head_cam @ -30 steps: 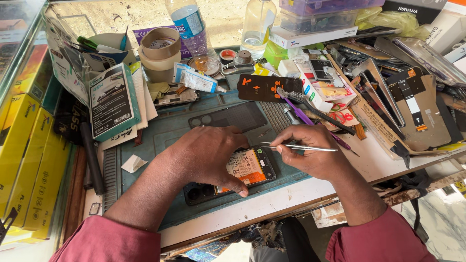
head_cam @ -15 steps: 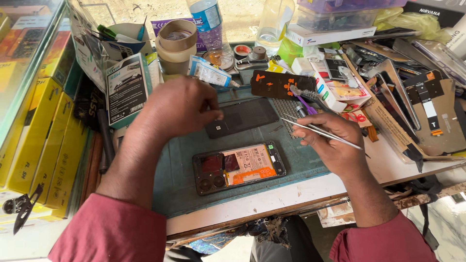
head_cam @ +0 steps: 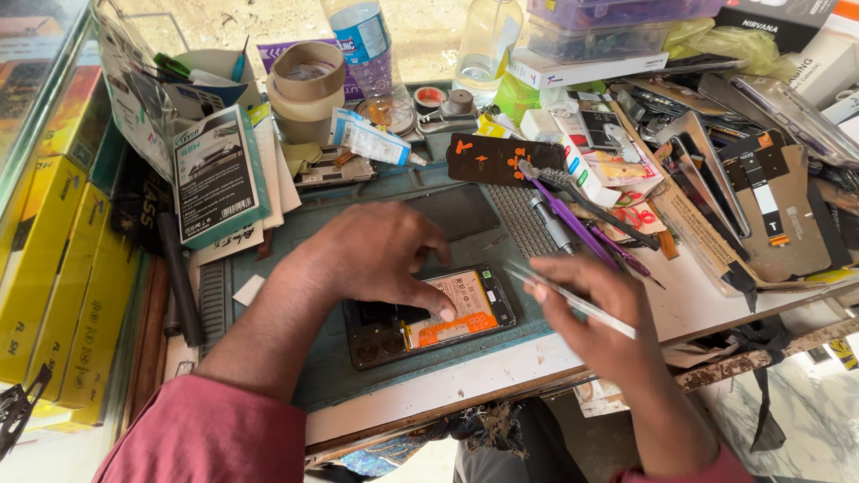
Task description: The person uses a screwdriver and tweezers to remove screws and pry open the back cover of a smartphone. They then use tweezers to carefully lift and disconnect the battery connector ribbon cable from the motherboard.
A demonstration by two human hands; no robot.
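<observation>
With its back cover off, opened phone (head_cam: 429,315) lies flat on teal work mat (head_cam: 268,295) near the table's front edge, orange battery showing. Left hand (head_cam: 376,259) presses fingertips on the battery, not clasping anything. Right hand (head_cam: 595,309) just beside the phone, pinching metal tweezers (head_cam: 573,300). Purple brush (head_cam: 568,210) and tape rolls (head_cam: 306,89) farther back.

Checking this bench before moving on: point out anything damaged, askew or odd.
The phone under the left hand lies open, back cover off, battery bared. The right hand holds tweezers. The bench's front edge looks chipped and worn.
</observation>
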